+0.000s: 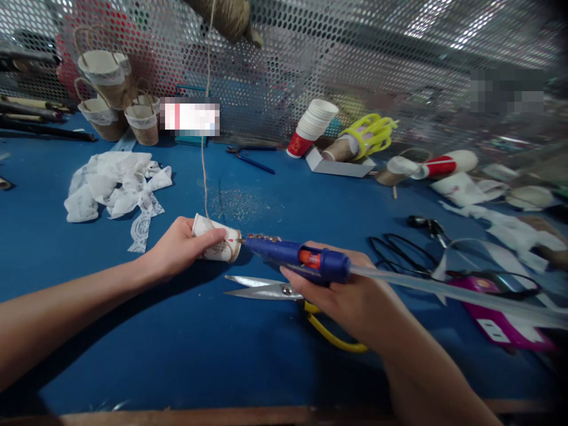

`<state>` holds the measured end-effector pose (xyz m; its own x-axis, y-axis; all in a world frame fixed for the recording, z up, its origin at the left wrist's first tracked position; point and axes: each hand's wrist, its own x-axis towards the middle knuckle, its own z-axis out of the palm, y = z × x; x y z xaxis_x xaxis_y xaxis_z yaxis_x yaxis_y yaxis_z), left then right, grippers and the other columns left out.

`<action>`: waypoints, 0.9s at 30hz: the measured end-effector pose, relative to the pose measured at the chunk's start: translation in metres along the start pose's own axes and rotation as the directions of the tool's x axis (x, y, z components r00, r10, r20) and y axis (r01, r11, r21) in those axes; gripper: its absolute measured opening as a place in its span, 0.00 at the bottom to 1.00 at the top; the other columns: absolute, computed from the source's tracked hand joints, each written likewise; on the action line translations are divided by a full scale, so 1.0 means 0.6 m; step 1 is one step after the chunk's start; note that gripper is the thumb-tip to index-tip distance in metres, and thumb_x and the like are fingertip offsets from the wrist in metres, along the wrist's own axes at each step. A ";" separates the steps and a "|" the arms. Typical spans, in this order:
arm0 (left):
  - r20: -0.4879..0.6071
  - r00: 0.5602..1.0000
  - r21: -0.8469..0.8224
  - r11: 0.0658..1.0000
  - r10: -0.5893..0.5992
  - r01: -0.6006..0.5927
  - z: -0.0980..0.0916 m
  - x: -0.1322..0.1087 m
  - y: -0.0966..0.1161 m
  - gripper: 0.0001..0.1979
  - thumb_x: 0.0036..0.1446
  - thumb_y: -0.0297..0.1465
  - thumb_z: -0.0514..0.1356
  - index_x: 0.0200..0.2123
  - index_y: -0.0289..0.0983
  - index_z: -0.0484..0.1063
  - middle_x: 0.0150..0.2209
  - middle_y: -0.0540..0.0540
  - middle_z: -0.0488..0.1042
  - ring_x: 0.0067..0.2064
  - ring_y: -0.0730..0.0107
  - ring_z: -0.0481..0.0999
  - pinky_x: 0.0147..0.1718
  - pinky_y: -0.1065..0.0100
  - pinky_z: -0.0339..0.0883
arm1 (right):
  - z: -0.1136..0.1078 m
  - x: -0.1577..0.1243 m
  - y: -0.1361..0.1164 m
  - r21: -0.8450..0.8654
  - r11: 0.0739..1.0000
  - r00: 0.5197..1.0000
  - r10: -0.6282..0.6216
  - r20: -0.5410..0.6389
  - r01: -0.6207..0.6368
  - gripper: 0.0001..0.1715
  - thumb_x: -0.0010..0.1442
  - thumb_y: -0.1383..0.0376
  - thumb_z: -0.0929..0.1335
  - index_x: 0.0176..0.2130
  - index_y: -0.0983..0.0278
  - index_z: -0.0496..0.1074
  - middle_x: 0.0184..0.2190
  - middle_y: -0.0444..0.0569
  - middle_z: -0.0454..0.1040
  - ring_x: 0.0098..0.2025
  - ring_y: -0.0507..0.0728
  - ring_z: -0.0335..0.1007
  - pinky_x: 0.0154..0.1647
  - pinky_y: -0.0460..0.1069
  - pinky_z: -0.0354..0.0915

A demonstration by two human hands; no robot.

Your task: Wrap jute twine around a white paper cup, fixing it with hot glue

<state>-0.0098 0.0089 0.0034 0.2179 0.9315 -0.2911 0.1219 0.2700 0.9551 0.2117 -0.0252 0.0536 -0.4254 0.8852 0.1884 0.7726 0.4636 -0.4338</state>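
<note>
My left hand (180, 247) is closed around a small paper cup (217, 239) lying on its side on the blue table (177, 331). A jute string (205, 154) runs from the cup up to a twine spool (226, 18) overhead. My right hand (341, 296) grips a blue hot glue gun (297, 255). Its nozzle touches the cup's bottom rim. A clear glue stick (444, 290) sticks out of the gun's back, toward the right.
Scissors with yellow handles (275, 291) lie under the gun. White lace scraps (115, 186) sit at the left. Twine-wrapped cups (110, 100) stand at the back left, stacked paper cups (313, 127) at the back centre. Black scissors (399, 251) and a purple device (497, 313) lie right.
</note>
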 end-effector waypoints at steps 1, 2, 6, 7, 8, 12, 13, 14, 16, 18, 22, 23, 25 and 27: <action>0.004 1.000 -0.002 1.000 0.000 0.000 0.000 0.000 0.000 0.12 0.47 0.36 0.59 0.25 0.32 0.73 0.27 0.44 0.77 0.27 0.69 0.74 0.29 0.71 0.65 | -0.001 -0.001 -0.001 -0.006 1.000 1.000 0.001 0.004 -0.001 0.06 0.54 0.66 0.63 0.26 0.60 0.65 0.20 0.44 0.67 0.21 0.51 0.62 0.23 0.48 0.61; 0.006 1.000 -0.007 1.000 -0.001 0.001 0.000 0.000 -0.001 0.12 0.47 0.36 0.59 0.25 0.32 0.73 0.27 0.44 0.77 0.27 0.69 0.74 0.29 0.71 0.65 | -0.002 -0.001 -0.002 -0.012 1.000 1.000 0.009 0.011 -0.009 0.06 0.54 0.66 0.63 0.26 0.60 0.66 0.20 0.44 0.67 0.21 0.51 0.62 0.22 0.47 0.60; 0.016 1.000 -0.035 0.999 -0.006 0.006 0.001 0.001 0.001 0.12 0.47 0.36 0.60 0.26 0.31 0.74 0.27 0.45 0.77 0.28 0.70 0.74 0.29 0.71 0.65 | -0.003 -0.003 -0.006 -0.005 0.999 0.999 0.032 0.013 -0.032 0.06 0.52 0.68 0.63 0.25 0.60 0.68 0.19 0.43 0.67 0.20 0.51 0.62 0.20 0.46 0.60; 0.020 1.000 -0.046 0.999 -0.003 0.004 0.002 0.001 0.001 0.12 0.47 0.36 0.60 0.26 0.31 0.74 0.27 0.45 0.77 0.28 0.70 0.74 0.29 0.72 0.65 | -0.003 -0.003 -0.006 0.001 1.000 1.000 0.025 0.008 -0.025 0.06 0.52 0.68 0.63 0.26 0.60 0.68 0.20 0.43 0.67 0.20 0.51 0.62 0.20 0.46 0.60; 0.023 1.000 -0.054 0.999 -0.002 0.003 0.002 0.001 0.002 0.12 0.47 0.36 0.60 0.26 0.31 0.74 0.27 0.45 0.77 0.27 0.70 0.74 0.29 0.72 0.65 | -0.002 -0.005 -0.005 0.008 1.000 1.000 0.016 0.001 -0.016 0.06 0.52 0.67 0.63 0.26 0.60 0.68 0.20 0.44 0.68 0.20 0.51 0.62 0.20 0.47 0.60; 0.025 1.000 -0.059 0.998 -0.003 0.004 0.004 -0.002 0.006 0.11 0.47 0.35 0.60 0.25 0.31 0.74 0.26 0.45 0.77 0.27 0.71 0.73 0.28 0.73 0.65 | -0.001 -0.012 0.000 0.019 1.000 1.000 -0.003 0.010 0.003 0.06 0.53 0.66 0.62 0.28 0.60 0.68 0.21 0.44 0.68 0.22 0.51 0.63 0.21 0.47 0.61; 0.023 1.000 -0.058 0.998 -0.003 0.005 0.003 -0.002 0.006 0.11 0.47 0.35 0.60 0.25 0.31 0.74 0.27 0.44 0.77 0.27 0.71 0.73 0.29 0.72 0.65 | -0.001 -0.014 0.001 0.021 1.000 1.000 -0.005 0.016 0.005 0.06 0.54 0.66 0.62 0.29 0.60 0.68 0.21 0.44 0.69 0.22 0.51 0.63 0.22 0.47 0.61; 0.022 1.000 -0.059 0.998 -0.005 0.006 0.003 -0.003 0.006 0.11 0.47 0.35 0.60 0.25 0.31 0.74 0.27 0.44 0.77 0.28 0.70 0.74 0.30 0.71 0.66 | -0.001 -0.015 0.001 0.023 1.000 1.000 -0.008 0.022 0.008 0.07 0.54 0.66 0.62 0.29 0.60 0.68 0.21 0.44 0.69 0.22 0.51 0.63 0.22 0.47 0.61; 0.013 1.000 -0.057 0.998 -0.007 0.008 0.002 -0.003 0.005 0.11 0.47 0.36 0.60 0.25 0.31 0.74 0.27 0.44 0.77 0.28 0.69 0.74 0.31 0.70 0.66 | -0.001 -0.016 0.001 0.024 1.000 0.999 -0.017 0.036 0.016 0.07 0.54 0.66 0.62 0.29 0.60 0.69 0.21 0.44 0.68 0.22 0.51 0.63 0.22 0.47 0.61; 0.000 1.000 -0.046 0.999 -0.009 0.009 0.002 -0.003 0.004 0.11 0.47 0.36 0.60 0.26 0.31 0.74 0.26 0.44 0.77 0.27 0.69 0.74 0.30 0.70 0.66 | -0.002 -0.015 -0.001 0.015 1.000 0.999 -0.020 0.047 0.019 0.06 0.54 0.66 0.62 0.28 0.60 0.68 0.21 0.44 0.68 0.22 0.51 0.63 0.22 0.47 0.61; -0.005 1.000 -0.043 0.999 -0.007 0.007 0.002 -0.002 0.003 0.12 0.47 0.36 0.60 0.25 0.31 0.74 0.26 0.43 0.77 0.27 0.69 0.74 0.29 0.70 0.66 | -0.003 -0.009 -0.004 0.012 1.000 0.999 0.005 0.040 -0.006 0.04 0.52 0.66 0.64 0.26 0.61 0.67 0.20 0.43 0.68 0.21 0.51 0.62 0.20 0.46 0.60; 0.001 1.000 -0.049 0.999 -0.005 0.005 0.003 -0.002 0.003 0.12 0.47 0.36 0.60 0.26 0.31 0.74 0.27 0.43 0.77 0.28 0.69 0.74 0.30 0.70 0.66 | -0.003 -0.007 -0.004 0.015 1.000 0.999 0.015 0.033 -0.016 0.04 0.52 0.66 0.63 0.26 0.61 0.66 0.20 0.43 0.68 0.20 0.51 0.62 0.20 0.46 0.60; 0.014 1.000 -0.043 0.999 0.008 -0.007 0.003 -0.002 0.001 0.12 0.47 0.36 0.60 0.27 0.32 0.74 0.28 0.43 0.78 0.29 0.69 0.75 0.30 0.71 0.66 | -0.001 -0.007 -0.002 0.020 0.999 0.999 0.031 0.022 -0.031 0.06 0.53 0.67 0.63 0.24 0.61 0.65 0.19 0.43 0.67 0.20 0.51 0.62 0.20 0.46 0.60; 0.016 1.000 -0.011 1.000 0.026 -0.026 0.002 -0.002 -0.001 0.12 0.47 0.37 0.60 0.27 0.32 0.74 0.29 0.44 0.78 0.30 0.69 0.75 0.30 0.72 0.66 | 0.003 -0.008 0.001 0.015 0.999 0.999 0.037 -0.011 -0.037 0.07 0.53 0.66 0.63 0.24 0.60 0.63 0.19 0.43 0.66 0.20 0.51 0.62 0.21 0.46 0.60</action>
<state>-0.0091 0.0071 0.0033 0.2364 0.9343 -0.2669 0.1052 0.2485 0.9629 0.2135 -0.0290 0.0511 -0.3911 0.9022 0.1821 0.7805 0.4300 -0.4539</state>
